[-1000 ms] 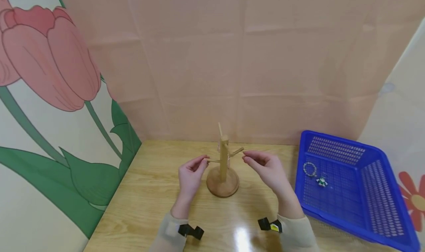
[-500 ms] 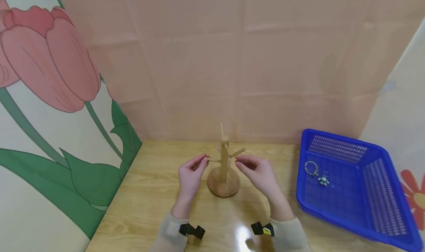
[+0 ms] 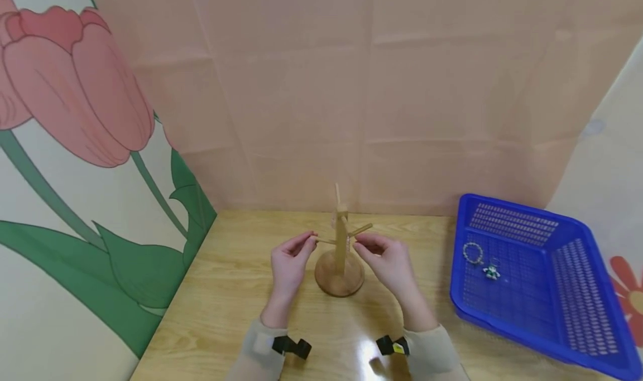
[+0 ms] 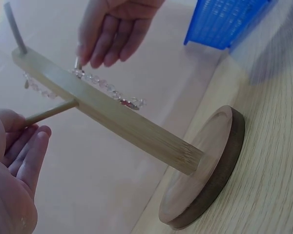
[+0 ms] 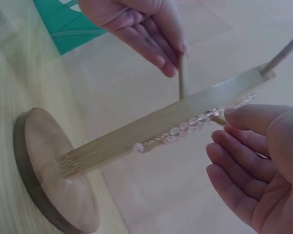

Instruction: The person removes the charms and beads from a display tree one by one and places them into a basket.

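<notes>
A wooden jewellery stand (image 3: 340,247) with side pegs rises from a round base (image 3: 339,283). My left hand (image 3: 288,266) pinches the end of the left peg (image 4: 49,113) between thumb and fingers. On the other side, a clear pinkish bead bracelet (image 5: 178,130) hangs from the right peg (image 3: 363,228), down along the upright. My right hand (image 3: 389,261) pinches at the bracelet's top with thumb and index finger, close by the peg; its other fingers are loosely bent. A second beaded string (image 4: 38,87) shows behind the stand's upper part.
A blue plastic basket (image 3: 527,308) stands to the right on the wooden table (image 3: 211,314). Inside lie a beaded bracelet (image 3: 473,252) and a small green-and-white figure keychain (image 3: 491,271). A pinkish cloth backdrop (image 3: 311,91) closes off the rear; a tulip-printed panel (image 3: 75,91) borders the left.
My right hand has moved left, from beside the right peg's end in to the bracelet near the upright. The left hand stays on its peg.
</notes>
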